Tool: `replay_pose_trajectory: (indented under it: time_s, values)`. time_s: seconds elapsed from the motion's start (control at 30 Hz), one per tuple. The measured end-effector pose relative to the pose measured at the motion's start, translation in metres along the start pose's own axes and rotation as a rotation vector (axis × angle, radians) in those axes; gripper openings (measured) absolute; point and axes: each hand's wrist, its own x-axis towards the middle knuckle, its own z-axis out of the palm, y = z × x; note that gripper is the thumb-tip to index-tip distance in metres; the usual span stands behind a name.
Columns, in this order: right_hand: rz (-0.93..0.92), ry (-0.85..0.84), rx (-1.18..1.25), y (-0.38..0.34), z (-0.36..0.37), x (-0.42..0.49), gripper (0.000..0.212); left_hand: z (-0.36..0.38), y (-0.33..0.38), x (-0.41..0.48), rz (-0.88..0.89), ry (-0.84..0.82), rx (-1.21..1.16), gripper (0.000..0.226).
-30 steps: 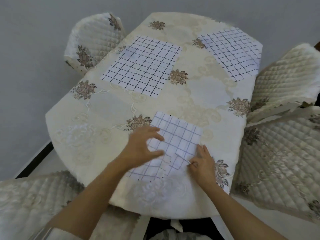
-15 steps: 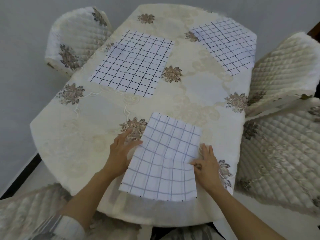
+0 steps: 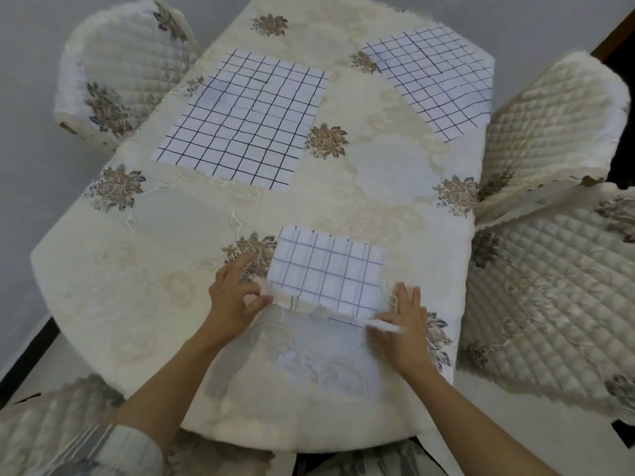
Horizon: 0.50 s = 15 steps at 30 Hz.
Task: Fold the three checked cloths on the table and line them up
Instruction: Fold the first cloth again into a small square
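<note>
Near cloth: the near cloth (image 3: 328, 273) lies on the table (image 3: 165, 242), close to the front edge, folded small.
Which way from the hands: right in front of them, in between.
Long side: it runs left to right.
Left hand: the left hand (image 3: 235, 297) pinches the front left corner.
Right hand: the right hand (image 3: 403, 321) is at the front right corner; it looks like it pinches the edge with its thumb, but this part is blurry.
Nearer hand: both touch it, one on each side.
Other cloths: the far left cloth (image 3: 244, 118) and the far right cloth (image 3: 429, 80) lie open and flat, well apart, far from both hands.
Writing: none to read, only grid lines.
</note>
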Motion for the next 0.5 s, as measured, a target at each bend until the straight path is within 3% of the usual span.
replay_pose_trajectory:
  time_s: [0.03, 0.1, 0.17, 0.37, 0.5]
  values:
    - [0.024, -0.017, 0.011, -0.0031, -0.0029, 0.0, 0.004, 0.0004, 0.0006, 0.0013, -0.041, -0.011, 0.012, 0.033]
    - [0.045, -0.031, 0.034, -0.0085, -0.0053, -0.0003, 0.037, 0.0003, 0.002, 0.0031, -0.098, -0.036, 0.037, 0.04]
    - [0.061, -0.013, 0.048, -0.0108, -0.0058, -0.0004, 0.049, 0.0012, 0.0014, 0.0043, -0.116, -0.038, 0.043, 0.035]
    - [0.085, 0.009, 0.059, -0.0089, -0.0042, 0.0011, 0.047, 0.0032, 0.0013, 0.0081, -0.158, -0.02, 0.038, 0.026]
    - [0.142, 0.039, 0.054, -0.0067, 0.0032, 0.0021, 0.026, 0.001, 0.0074, 0.0099, -0.19, -0.011, 0.032, 0.025]
